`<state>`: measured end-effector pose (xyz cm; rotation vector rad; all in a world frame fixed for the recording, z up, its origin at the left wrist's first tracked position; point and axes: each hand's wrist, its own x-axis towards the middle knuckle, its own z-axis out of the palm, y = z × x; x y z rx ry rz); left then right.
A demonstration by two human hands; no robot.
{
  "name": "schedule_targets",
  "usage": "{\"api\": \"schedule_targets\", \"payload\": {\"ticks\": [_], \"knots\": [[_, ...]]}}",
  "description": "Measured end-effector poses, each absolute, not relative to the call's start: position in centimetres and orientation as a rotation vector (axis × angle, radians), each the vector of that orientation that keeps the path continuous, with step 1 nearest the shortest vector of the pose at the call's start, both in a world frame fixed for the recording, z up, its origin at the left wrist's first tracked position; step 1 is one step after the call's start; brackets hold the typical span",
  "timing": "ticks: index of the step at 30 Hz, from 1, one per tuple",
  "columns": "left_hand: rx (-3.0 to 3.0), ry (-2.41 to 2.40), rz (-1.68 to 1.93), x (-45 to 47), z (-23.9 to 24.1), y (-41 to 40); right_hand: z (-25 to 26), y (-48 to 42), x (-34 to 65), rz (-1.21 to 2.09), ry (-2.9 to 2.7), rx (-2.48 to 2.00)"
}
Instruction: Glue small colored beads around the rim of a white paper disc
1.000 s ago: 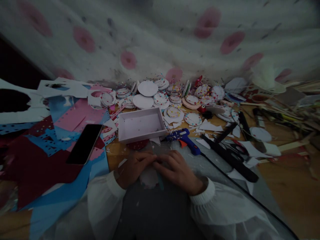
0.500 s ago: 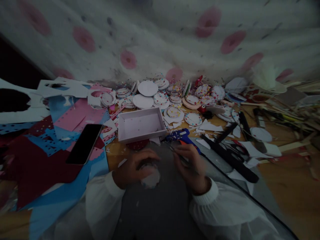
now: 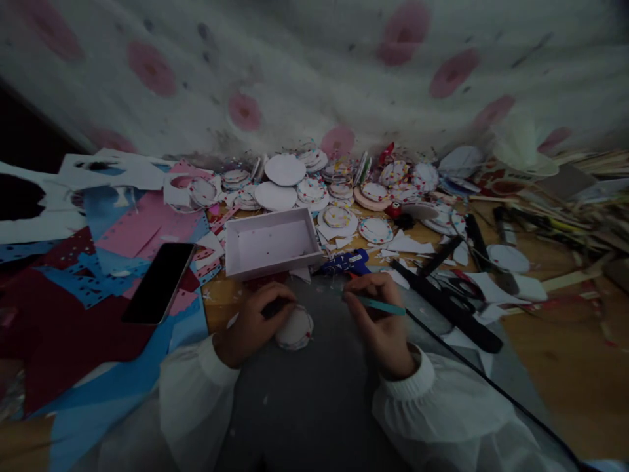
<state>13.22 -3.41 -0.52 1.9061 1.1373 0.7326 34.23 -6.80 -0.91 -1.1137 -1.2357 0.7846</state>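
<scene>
At the far left, a dark red sheet [image 3: 73, 328] is laid partly over blue sheets [image 3: 122, 400], with pink sheets [image 3: 130, 233] and polka-dotted scraps [image 3: 83, 278] scattered behind. A dark-screened smartphone [image 3: 158, 283] is rested on the sheets, tilted. By the left hand [image 3: 258, 321], a small white disc [image 3: 295, 328] edged with coloured dots is held near its upper left edge, thumb and fingers closed in; it is positioned over the grey mat [image 3: 304, 406]. Behind that hand an open white box [image 3: 272, 242] is placed, and farther back many dotted paper discs [image 3: 376, 229] are crowded together. A blue glue gun [image 3: 346, 262] is seen just behind the right hand [image 3: 378, 321], in whose curled fingers a slim teal tool [image 3: 388, 306] is pinched; its tip cannot be made out clearly. Farther right, scissors [image 3: 459, 292] and a long black bar [image 3: 452, 311] are set among white scraps [image 3: 496, 290], and thin wooden sticks [image 3: 572, 285] are strewn beyond.
</scene>
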Motion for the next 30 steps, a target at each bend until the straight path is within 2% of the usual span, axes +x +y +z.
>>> {"api": "schedule_targets", "payload": {"ticks": [13,30], "knots": [[1.864,1.194,0.824,13.35,-0.70,-3.46,-0.88,-7.31,34.03,0.850,-1.407,-1.017],[1.841,1.194,0.829,13.28,-0.98,-3.48,-1.08,-7.26,34.14,0.726,-1.628,-1.012]]}}
